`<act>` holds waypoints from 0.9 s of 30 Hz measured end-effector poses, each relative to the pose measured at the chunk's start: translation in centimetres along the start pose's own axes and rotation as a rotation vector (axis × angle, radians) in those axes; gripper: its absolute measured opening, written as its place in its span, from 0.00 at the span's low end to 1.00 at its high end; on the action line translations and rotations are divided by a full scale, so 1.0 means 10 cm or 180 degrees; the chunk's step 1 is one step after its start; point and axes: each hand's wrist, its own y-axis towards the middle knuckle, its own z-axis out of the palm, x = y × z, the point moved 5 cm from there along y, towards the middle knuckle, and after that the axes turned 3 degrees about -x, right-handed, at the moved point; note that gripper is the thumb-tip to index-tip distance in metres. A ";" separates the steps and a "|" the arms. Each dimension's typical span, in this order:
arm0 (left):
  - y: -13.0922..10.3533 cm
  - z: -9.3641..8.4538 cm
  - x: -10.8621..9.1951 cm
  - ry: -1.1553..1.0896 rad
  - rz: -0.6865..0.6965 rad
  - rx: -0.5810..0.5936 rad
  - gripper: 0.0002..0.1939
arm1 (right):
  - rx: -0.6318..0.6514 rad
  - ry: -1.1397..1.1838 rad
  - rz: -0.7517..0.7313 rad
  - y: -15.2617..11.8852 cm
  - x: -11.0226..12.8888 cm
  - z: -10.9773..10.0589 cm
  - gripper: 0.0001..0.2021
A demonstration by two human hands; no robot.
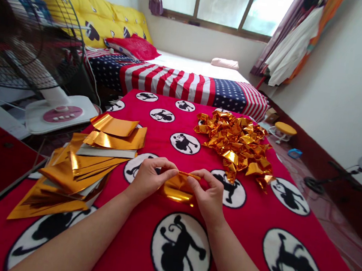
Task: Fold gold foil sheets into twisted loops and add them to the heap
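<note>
A sheet of shiny gold foil paper (pixel 178 192) is held by its far edge, which looks rolled or folded over. My left hand (pixel 155 173) pinches that edge at its left end between thumb and fingers. At the right end, my right hand (pixel 209 192) pinches the same edge. To the left of my hands lies a loose, fanned stack of flat gold foil sheets (pixel 84 164), some showing a pale underside. A heap of folded gold foil pieces (pixel 236 143) sits beyond my right hand.
A red cloth with monkey prints (pixel 236 253) covers the table. On the left stands a fan (pixel 62 108). Behind the table is a bed with a flag-patterned cover (pixel 173 81). A yellow stool (pixel 285 129) and a ring-light stand (pixel 335 175) are on the right.
</note>
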 end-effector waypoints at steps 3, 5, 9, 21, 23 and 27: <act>0.00 0.00 0.01 0.0026 -0.0048 -0.0032 0.08 | -0.0006 -0.0013 -0.0017 -0.01 -0.02 0.00 0.05; 0.00 0.00 0.01 0.0047 -0.0070 -0.0041 0.08 | -0.0016 0.0006 -0.0035 -0.01 -0.03 0.00 0.05; 0.00 0.00 0.02 0.0046 -0.0093 -0.0072 0.07 | -0.0092 0.0000 -0.0081 -0.01 0.01 0.00 0.06; 0.00 0.03 -0.03 0.0152 -0.0197 -0.0232 0.04 | -0.0367 -0.0193 -0.0014 -0.03 0.02 -0.01 0.06; 0.00 0.04 0.01 0.0047 -0.0337 -0.0077 0.05 | -0.0349 -0.0148 0.0054 -0.03 0.00 -0.01 0.06; 0.01 0.06 0.08 -0.0304 -0.0541 0.0148 0.11 | -0.0289 -0.0087 0.0140 -0.02 -0.03 0.00 0.07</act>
